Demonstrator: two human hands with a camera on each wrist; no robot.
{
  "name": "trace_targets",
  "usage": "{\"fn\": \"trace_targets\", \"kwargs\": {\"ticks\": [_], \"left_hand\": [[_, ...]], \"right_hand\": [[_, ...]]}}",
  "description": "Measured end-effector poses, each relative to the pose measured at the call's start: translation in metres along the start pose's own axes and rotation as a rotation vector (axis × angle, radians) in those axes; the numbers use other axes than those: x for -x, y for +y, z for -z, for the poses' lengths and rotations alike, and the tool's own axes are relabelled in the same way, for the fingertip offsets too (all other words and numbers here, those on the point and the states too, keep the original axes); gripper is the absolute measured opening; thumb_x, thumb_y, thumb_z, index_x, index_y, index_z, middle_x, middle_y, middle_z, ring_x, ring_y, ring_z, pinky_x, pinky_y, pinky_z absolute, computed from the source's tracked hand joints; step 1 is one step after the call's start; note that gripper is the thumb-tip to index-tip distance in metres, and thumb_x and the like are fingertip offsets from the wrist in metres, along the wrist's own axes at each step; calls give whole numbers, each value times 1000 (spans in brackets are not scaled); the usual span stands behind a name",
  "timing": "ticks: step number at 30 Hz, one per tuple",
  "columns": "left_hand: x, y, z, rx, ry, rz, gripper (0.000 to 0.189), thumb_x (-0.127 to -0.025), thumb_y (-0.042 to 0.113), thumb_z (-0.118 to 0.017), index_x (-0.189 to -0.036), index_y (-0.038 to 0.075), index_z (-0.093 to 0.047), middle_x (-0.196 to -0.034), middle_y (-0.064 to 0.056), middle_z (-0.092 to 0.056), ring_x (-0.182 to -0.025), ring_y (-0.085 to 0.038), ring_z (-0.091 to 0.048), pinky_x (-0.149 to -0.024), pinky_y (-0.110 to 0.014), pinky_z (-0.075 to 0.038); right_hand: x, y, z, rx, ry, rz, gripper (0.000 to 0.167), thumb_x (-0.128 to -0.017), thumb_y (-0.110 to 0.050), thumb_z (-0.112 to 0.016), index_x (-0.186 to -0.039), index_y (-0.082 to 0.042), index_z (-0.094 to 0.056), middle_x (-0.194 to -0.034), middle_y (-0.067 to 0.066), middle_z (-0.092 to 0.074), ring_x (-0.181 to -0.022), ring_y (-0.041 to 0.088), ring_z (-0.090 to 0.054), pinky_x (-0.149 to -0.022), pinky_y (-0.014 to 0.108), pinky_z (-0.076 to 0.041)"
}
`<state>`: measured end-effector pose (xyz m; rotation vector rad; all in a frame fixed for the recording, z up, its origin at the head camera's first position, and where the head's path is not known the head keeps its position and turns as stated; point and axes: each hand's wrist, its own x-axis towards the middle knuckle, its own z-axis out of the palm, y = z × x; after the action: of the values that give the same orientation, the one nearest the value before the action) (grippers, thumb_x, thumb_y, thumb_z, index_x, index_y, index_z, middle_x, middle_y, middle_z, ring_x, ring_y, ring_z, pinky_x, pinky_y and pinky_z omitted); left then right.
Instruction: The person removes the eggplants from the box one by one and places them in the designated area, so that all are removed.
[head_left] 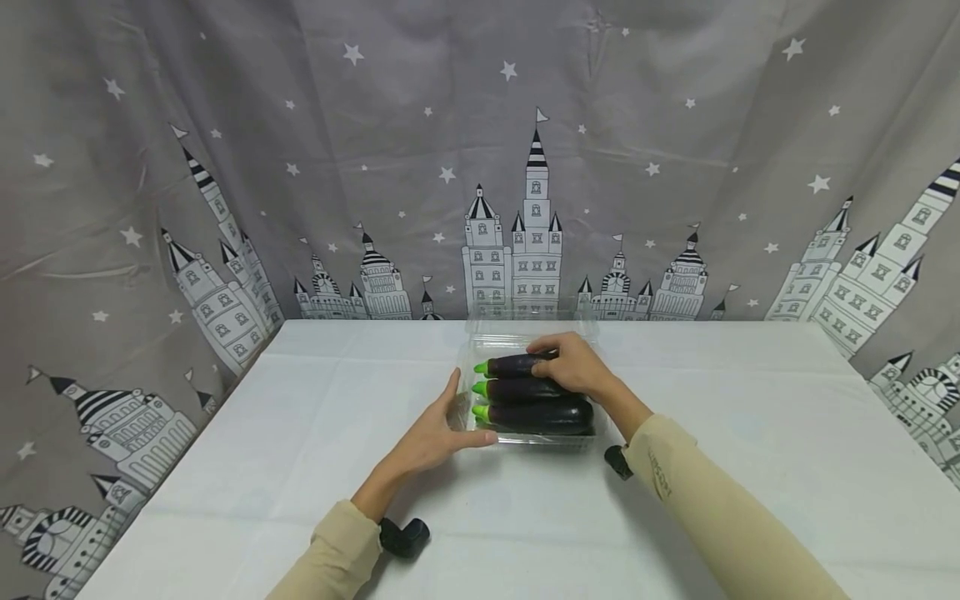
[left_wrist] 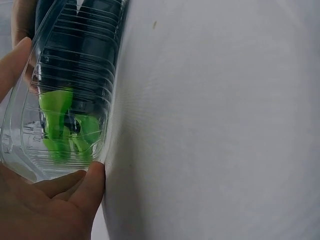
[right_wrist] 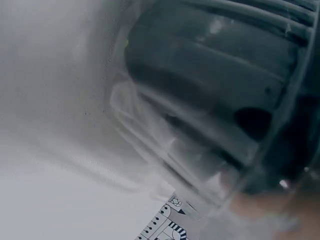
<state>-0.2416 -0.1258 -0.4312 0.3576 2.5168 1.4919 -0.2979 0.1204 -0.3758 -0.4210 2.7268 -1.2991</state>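
Observation:
Three dark purple eggplants with green stem ends lie side by side in a clear plastic container (head_left: 536, 440). My right hand (head_left: 573, 364) reaches over the container and grips the far eggplant (head_left: 513, 365), thumb on the near side and fingers beyond. The middle eggplant (head_left: 521, 389) is partly under that hand, while the near eggplant (head_left: 536, 415) shows whole. At the container's left end, my left hand (head_left: 431, 435) touches the plastic with thumb and fingers spread. Its fingertips (left_wrist: 95, 175) meet a lower corner in the left wrist view. The right wrist view is blurred.
The container's clear lid (head_left: 525, 312) stands raised at the back. A white cloth (head_left: 300, 433) covers the table. Behind its far edge hangs a grey curtain (head_left: 375, 125) printed with castles and stars. A black device (head_left: 405, 538) sits at the left wrist, another (head_left: 618, 462) at the right.

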Motion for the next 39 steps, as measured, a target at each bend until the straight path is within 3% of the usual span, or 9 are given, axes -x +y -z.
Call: {"fn": "trace_targets", "kwargs": {"ticks": [6,13,26,39], "left_hand": [[-1,-1,0,16,-1,7,120,-76,45,-83,-160,13,-4,-162,-17,-16,-148,-33,-11,-115,-58,-13],[0,-1,1,39,-6,-2,119,-77,41,-84,-160,13,-3,-162,-17,-17,-148,-32,-12,-115,-57,-14],[0,-1,1,37,-9,9,119,-77,43,-83,-160,14,-3,-161,-17,-17,-148,-33,-13,-115,-57,-14],[0,-1,1,29,-12,0,119,-77,43,-83,-160,15,-3,-163,-14,-12,-149,-32,-10,-115,-57,-12]], "right_hand": [[1,-1,2,7,3,-4,36,-88,-5,-68,-123,-1,-68,-131,17,-61,-117,33,-57,-103,49,-40],[5,0,6,83,25,102,36,-87,-4,-69,-123,1,-67,-129,18,-62,-124,35,-53,-106,50,-38],[10,6,13,138,101,194,32,-88,-6,-71,-120,2,-69,-121,17,-65,-113,34,-59,-99,50,-44],[12,9,16,123,32,158,38,-91,-9,-69,-128,1,-65,-130,18,-62,-123,35,-54,-105,51,-39]]}}
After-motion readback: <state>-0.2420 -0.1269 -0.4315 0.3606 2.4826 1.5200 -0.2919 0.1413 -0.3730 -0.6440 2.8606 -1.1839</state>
